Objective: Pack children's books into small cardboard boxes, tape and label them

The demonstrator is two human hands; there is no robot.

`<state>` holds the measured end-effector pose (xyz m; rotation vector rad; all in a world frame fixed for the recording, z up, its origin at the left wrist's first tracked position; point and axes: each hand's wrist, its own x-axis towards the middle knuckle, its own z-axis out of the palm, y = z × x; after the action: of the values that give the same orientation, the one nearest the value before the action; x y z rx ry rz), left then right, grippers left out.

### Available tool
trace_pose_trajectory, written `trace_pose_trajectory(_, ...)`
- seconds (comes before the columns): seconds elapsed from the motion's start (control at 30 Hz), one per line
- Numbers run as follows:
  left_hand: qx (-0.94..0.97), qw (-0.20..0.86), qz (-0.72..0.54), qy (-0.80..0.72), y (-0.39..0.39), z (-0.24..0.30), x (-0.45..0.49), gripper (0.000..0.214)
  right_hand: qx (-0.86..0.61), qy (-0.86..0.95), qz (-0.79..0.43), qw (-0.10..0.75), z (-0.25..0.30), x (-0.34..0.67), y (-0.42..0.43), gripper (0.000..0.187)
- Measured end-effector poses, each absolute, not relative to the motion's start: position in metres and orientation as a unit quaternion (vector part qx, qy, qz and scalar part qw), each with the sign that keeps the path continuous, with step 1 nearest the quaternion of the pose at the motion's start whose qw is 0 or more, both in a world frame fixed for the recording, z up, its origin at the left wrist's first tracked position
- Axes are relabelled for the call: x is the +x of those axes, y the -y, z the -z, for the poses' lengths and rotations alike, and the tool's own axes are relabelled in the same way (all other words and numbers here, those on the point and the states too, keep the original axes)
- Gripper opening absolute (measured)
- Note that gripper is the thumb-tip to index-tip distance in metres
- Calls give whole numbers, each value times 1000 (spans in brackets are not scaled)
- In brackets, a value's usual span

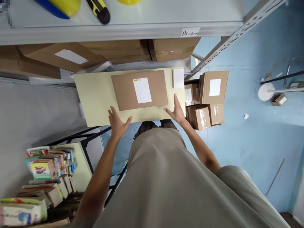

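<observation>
A flat brown cardboard parcel with a white label lies on a pale yellow table top. My left hand is open at the table's near edge, just below the parcel's left corner, fingers spread. Open too, my right hand has its fingers stretched beside the parcel's right near corner. Neither hand grips the parcel. A small white card lies at the table's far right corner.
Grey metal shelving holds brown boxes beyond the table; a black-and-yellow tool lies on the top shelf. Stacked taped cartons stand on the blue floor at right. Books fill a low rack at left.
</observation>
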<state>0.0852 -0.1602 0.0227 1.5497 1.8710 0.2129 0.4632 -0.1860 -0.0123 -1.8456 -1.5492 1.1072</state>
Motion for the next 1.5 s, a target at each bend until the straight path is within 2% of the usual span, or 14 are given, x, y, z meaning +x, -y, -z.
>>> trace_pose_trajectory(0.1,501,409,-128,-752,157,4,75,129,-635,524,-504,261,33,470,189,111)
trace_pose_trajectory(0.2,467,459,-166,-737,147,18,88,99,-608,522,-525,287,43,460,182,102)
trace_pose_trajectory(0.3,483,413,-230,-737,139,8,99,74,-619,540,-460,337,33,455,171,90)
trace_pose_trajectory(0.47,547,295,-314,-717,133,-28,93,66,-635,557,-361,396,-12,467,172,80)
trace_pose_trajectory(0.63,545,306,-250,-740,179,-20,97,55,-674,528,-357,374,-21,472,230,82)
trace_pose_trajectory(0.83,549,389,-256,-694,277,5,111,55,-704,489,-365,362,-2,460,315,83)
trace_pose_trajectory(0.97,541,392,-267,-695,316,8,124,59,-718,460,-382,356,1,453,350,78)
trace_pose_trajectory(1.17,545,454,-238,-664,362,-2,153,65,-740,414,-381,368,-7,471,430,74)
trace_pose_trajectory(1.33,582,486,-161,-631,382,-14,197,56,-780,350,-371,363,-17,513,503,74)
trace_pose_trajectory(1.5,617,524,-91,-581,384,-17,266,60,-803,246,-351,413,-13,563,556,69)
